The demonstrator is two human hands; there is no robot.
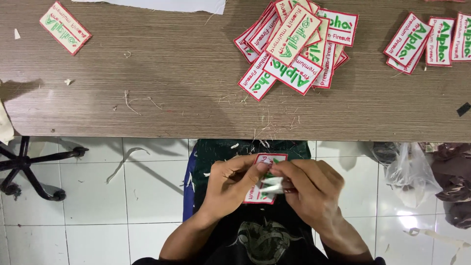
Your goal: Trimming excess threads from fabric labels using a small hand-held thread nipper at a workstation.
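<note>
Here the left hand (230, 184) pinches a red-edged patch (260, 194) in the lap. The right hand (309, 189) is closed on its white backing strip (273, 185), seemingly mid-peel. More patches (294, 44) lie on the surface (162, 88).

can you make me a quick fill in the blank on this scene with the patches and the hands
1. Both hands, left hand and right hand, hold one red-edged white embroidered patch over the person's ____.
2. The big pile of patches lies on the ____ wood-grain table.
3. A lone patch lies at the table's far ____ corner.

Missing words: lap; brown; left
</note>
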